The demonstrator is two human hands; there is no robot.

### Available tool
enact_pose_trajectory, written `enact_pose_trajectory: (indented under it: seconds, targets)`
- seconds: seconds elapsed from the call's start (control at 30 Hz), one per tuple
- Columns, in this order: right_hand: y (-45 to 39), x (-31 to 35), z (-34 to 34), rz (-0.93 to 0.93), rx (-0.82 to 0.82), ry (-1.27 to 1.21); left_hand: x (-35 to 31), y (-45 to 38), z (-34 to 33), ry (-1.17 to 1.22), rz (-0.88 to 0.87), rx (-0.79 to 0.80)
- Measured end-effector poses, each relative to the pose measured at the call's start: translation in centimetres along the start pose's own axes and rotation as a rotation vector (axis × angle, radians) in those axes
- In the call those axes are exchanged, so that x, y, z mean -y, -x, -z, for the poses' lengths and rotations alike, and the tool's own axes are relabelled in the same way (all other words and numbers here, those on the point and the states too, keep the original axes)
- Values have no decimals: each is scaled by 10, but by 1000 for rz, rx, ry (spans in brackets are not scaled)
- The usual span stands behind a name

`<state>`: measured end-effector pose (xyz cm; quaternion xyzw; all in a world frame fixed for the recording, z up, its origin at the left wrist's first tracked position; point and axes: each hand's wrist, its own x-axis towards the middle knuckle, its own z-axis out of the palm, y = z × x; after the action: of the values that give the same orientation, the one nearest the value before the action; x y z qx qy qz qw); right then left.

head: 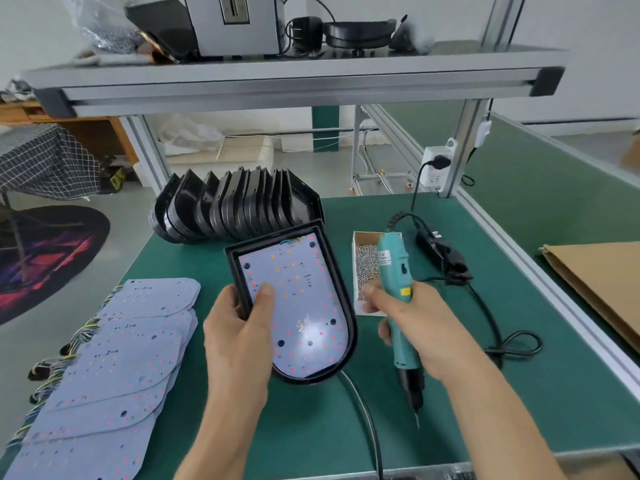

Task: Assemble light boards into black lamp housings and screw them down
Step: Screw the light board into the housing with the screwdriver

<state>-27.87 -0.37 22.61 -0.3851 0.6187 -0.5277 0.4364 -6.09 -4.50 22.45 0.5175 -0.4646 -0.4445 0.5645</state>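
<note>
The black lamp housing point(348, 306) with one light board point(298, 306) lying inside it is in front of me, held up a little over the green table point(311, 420). Its long axis runs from far-left to near-right, with the rounded end toward me and the square end away.

My left hand point(239, 337) grips the housing on its left rim, the thumb pressing down on the board. My right hand point(422, 327) is wrapped around the teal electric screwdriver point(398, 299), just beside the right wall of the housing but not touching it. The bit points down and toward me, away from the board, so I judge the tool must turn toward the left before it can reach a screw hole. The right hand is the nearer one to the white box of screws point(363, 265), which stands just behind its fingertips; I cannot tell if a screw is already pinched.

On the board I see several dark holes, perhaps five or six; whether any holds a screw is too small to tell.

Behind stands one row of empty black housings point(235, 206), about a dozen, on edge. At left lies one overlapping stack of spare boards point(114, 358), at least five.
</note>
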Motion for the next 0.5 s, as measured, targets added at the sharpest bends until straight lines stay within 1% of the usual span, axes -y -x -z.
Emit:
enact_pose_trajectory:
  seconds: [0.1, 0.2, 0.23, 0.4, 0.5]
  targets:
    - [-5, -16, -1, -36, -14, 183, -6, -9, 10, 41, 45, 10]
    - [-6, -26, -7, -14, -1, 410, -12, -9, 12, 67, 65, 30]
    - [-6, -28, -9, -9, -19, 463, -13, -9, 12, 75, 72, 39]
    - [-7, -29, -4, -55, -258, 546, -14, -6, 8, 88, 77, 98]
    - [-5, -26, 8, -61, -361, 600, -12, -3, 7, 89, 75, 131]
